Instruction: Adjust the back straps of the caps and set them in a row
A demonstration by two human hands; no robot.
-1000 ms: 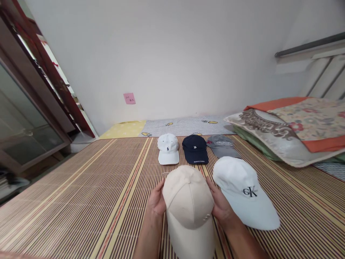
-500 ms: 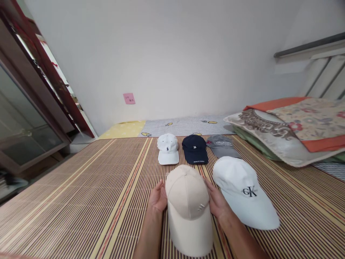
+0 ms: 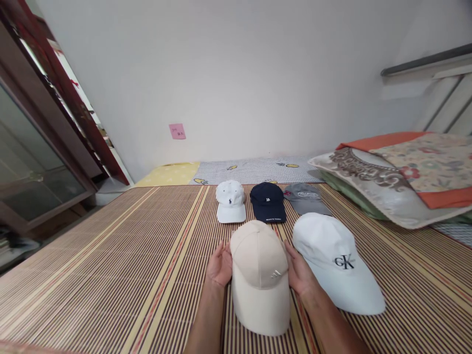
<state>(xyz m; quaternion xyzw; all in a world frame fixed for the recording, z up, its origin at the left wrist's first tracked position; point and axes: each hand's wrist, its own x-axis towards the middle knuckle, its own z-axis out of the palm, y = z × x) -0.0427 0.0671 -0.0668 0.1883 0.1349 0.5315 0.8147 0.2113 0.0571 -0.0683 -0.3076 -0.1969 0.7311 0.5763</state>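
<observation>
A beige baseball cap [image 3: 259, 275] with a small striped mark faces me at the near middle, its brim toward me. My left hand [image 3: 220, 264] holds its left side, and my right hand [image 3: 298, 269] holds its right side; some fingertips are hidden by the crown. Just right of my right hand lies a white cap [image 3: 324, 241] with black "CK" letters and a long brim. Beyond the beige cap, a white cap [image 3: 230, 201] with a small dark emblem, a navy cap [image 3: 268, 202] and a grey cap [image 3: 307, 199] form a row.
A striped bamboo mat [image 3: 129, 265] lies under the caps. Folded bedding [image 3: 398, 182] is piled at the right, near a railing [image 3: 424, 61]. A patterned cloth [image 3: 250, 171] runs along the wall [image 3: 258, 88], which bears a pink note [image 3: 177, 131]. A glass-fronted cabinet [image 3: 33, 162] stands left.
The beige cap has shifted slightly away from me between both hands, and its brim looks shorter from here. The view has moved a little; the other caps stay put.
</observation>
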